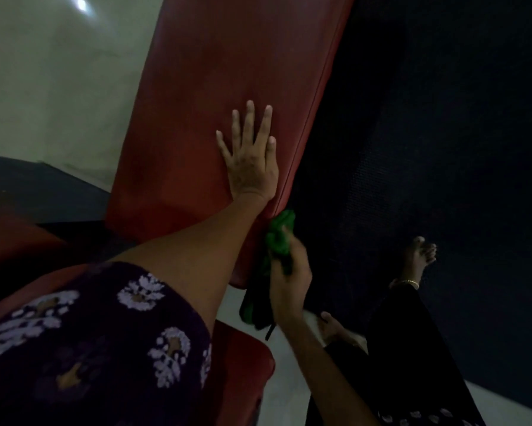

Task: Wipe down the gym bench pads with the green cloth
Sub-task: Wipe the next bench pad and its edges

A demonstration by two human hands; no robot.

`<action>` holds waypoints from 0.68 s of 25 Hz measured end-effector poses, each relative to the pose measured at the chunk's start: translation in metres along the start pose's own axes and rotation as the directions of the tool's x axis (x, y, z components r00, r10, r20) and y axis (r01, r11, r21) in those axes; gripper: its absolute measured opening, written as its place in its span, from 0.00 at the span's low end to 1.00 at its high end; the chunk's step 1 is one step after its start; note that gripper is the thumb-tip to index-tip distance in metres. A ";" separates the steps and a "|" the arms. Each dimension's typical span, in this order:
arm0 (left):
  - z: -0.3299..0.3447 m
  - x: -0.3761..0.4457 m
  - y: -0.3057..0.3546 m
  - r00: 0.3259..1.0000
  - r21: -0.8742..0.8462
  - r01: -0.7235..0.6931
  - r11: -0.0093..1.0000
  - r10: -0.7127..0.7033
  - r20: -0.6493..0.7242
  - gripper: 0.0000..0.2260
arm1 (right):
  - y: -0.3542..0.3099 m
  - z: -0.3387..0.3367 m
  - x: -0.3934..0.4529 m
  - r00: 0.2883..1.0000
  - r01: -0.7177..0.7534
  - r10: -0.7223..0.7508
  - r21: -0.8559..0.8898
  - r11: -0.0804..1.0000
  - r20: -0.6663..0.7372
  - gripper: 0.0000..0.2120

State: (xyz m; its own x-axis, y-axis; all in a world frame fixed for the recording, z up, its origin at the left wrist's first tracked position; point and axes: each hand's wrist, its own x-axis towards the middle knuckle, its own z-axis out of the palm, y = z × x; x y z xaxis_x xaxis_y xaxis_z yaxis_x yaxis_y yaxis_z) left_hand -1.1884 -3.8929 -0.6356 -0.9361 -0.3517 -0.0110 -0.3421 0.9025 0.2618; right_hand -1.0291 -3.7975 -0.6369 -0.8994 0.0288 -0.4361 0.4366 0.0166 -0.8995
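The dark rubber floor [443, 149] fills the right side of the room, with a pale wall [58, 72] off to the left. Against these stands the long red back pad [221, 87] of the gym bench, tilted upward, and a second red pad, the seat pad [243, 358], sits low beneath the person's patterned sleeve [89, 333]. The left hand [250, 161] lies flat on the back pad near its right edge, fingers straight and spread, its grip holding nothing. Just below, at the pad's lower right edge, the right hand [289, 272] has its grip curled tight round the green cloth [278, 238], which is bunched up and touches the pad's side, a loose end hanging down toward the floor. Two bare feet show on the floor, the farther foot [418, 256] wearing a thin anklet [406, 282].
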 end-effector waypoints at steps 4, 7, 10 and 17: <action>0.003 0.000 -0.002 0.998 -0.078 -0.031 0.996 0.027 -0.052 0.24 | -0.025 -0.006 0.097 0.997 0.054 -0.055 -0.021 0.998 -0.045 0.24; 0.004 0.001 -0.003 0.998 -0.083 -0.035 0.996 0.030 -0.054 0.24 | -0.016 -0.011 0.079 0.993 0.086 -0.082 -0.054 0.995 0.087 0.32; 0.004 -0.001 -0.003 0.999 -0.023 -0.025 0.999 0.024 -0.041 0.23 | -0.008 -0.015 0.066 0.991 0.027 -0.022 -0.040 0.999 0.129 0.35; 0.008 -0.002 -0.003 0.996 0.008 -0.039 0.999 0.039 -0.079 0.23 | -0.065 -0.014 0.185 0.988 0.155 -0.156 -0.072 0.985 -0.011 0.25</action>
State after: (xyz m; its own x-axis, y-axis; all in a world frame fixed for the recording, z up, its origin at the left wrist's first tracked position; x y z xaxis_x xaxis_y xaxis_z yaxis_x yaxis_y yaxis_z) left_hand -1.1860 -3.8924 -0.6443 -0.9393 -0.3346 0.0756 -0.3062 0.9172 0.2547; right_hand -1.2237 -3.7791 -0.6593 -0.9564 0.0366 -0.2899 0.2921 0.0930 -0.9519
